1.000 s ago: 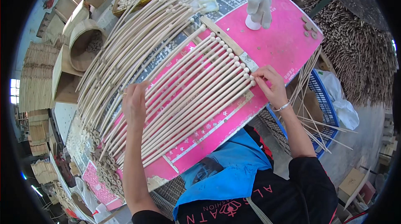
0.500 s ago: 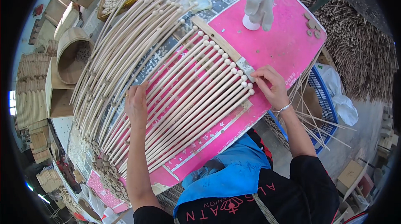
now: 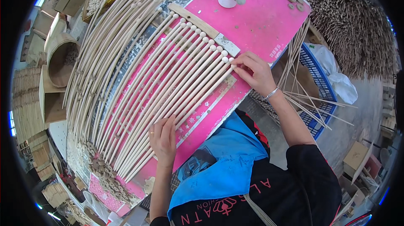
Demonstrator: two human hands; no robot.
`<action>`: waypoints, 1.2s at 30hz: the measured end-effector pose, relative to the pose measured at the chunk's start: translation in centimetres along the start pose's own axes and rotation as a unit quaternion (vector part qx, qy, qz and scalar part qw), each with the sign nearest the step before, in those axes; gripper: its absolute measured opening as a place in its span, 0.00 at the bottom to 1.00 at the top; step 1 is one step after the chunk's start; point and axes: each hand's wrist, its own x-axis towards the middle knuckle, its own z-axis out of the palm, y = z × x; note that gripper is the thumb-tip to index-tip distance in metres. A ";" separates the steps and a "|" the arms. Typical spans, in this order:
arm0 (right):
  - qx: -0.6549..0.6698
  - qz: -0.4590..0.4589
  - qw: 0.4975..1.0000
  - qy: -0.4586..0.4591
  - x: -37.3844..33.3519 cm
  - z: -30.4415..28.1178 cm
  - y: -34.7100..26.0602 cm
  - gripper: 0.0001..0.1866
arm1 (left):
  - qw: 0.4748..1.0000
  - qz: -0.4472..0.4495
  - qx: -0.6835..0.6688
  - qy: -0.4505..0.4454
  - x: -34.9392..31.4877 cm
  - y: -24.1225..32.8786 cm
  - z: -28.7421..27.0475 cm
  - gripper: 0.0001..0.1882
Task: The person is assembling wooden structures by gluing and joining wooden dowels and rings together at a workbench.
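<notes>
Your left hand (image 3: 163, 141) shifts to your side of the ball-tipped rods (image 3: 185, 83), right hand (image 3: 256, 73) at their tips, seemingly aligning; each grip's closure unclear; next needs gentle nudges.

Fisheye view of your bench. You see the pink work surface (image 3: 261, 19) under bright, diffuse light, with only soft shadows. At your far left a window (image 3: 11, 123) washes out to bluish white; at lower left a tube lamp (image 3: 54, 216) glares amid a dim background. Toward the black, vignetted rim, straight edges bow, and your long sticks (image 3: 158, 85) appear crisp while distant detail softens.
</notes>
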 end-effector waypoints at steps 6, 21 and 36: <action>-0.027 -0.003 0.999 -0.018 0.2 0.4 0.1 0.16 | 0.999 -0.026 0.044 0.005 -1.6 -0.4 0.3 0.17; -0.013 -0.010 1.000 -0.009 -0.5 0.5 1.1 0.19 | 0.991 0.040 0.118 -0.045 1.1 -0.3 1.0 0.17; -0.001 -0.034 0.999 -0.014 -0.7 0.3 1.0 0.20 | 0.971 0.119 0.177 -0.113 3.6 1.0 -0.5 0.14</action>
